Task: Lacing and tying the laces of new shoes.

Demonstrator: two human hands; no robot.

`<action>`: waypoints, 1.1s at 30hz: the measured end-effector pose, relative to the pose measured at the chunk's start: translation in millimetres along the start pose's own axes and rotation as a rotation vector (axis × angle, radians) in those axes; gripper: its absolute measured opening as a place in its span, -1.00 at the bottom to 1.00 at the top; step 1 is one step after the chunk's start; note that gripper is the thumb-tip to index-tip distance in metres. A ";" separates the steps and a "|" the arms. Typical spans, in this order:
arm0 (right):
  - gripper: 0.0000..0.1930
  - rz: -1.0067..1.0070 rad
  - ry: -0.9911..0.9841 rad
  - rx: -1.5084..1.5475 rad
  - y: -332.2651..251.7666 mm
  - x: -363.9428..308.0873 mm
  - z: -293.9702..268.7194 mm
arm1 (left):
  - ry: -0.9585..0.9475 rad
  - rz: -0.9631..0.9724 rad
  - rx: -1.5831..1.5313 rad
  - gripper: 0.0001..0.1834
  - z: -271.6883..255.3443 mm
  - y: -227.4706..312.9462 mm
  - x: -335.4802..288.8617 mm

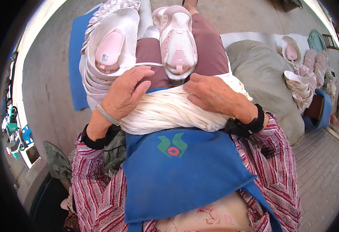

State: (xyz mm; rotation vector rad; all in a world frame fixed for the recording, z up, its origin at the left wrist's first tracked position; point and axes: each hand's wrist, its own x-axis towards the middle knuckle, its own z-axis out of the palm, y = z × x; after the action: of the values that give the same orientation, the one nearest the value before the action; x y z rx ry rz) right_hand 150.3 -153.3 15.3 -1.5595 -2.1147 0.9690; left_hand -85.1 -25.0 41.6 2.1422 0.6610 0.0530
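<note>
A thick bundle of white laces (169, 112) lies across my lap on a blue apron (181, 166). My left hand (127, 92) rests on the bundle's left end, fingers curled at a thin white lace (148, 64) that runs across my knees. My right hand (212, 94) lies flat on the bundle's right side. A pink and white shoe (178, 40) sits on my right knee, toe pointing away, just beyond both hands.
A stack of white shoe uppers (109, 46) with a pink insole on top stands at my left knee, on a blue mat (76, 58). A grey sack (262, 73) lies at right, with more stacked shoe parts (305, 77) beyond it. Concrete floor all around.
</note>
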 end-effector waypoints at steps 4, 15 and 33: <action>-0.87 0.000 -0.026 -0.013 0.7 -1.7 3.5 | -0.040 -0.034 0.140 -0.69 1.4 13.6 -7.6; -0.93 0.279 0.124 0.571 -1.8 2.0 -12.6 | 0.446 -0.050 -0.014 -0.76 8.3 -2.9 -58.4; -0.56 -0.035 -0.286 0.474 -66.8 34.0 -14.7 | 0.112 -0.864 -0.754 -0.25 34.4 -37.7 -126.2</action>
State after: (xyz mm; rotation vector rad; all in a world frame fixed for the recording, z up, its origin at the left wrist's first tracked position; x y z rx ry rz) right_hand 101.1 -127.9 67.9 -1.1981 -1.8788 1.6184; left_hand -200.7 -92.2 16.1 1.0313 1.3312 -0.0436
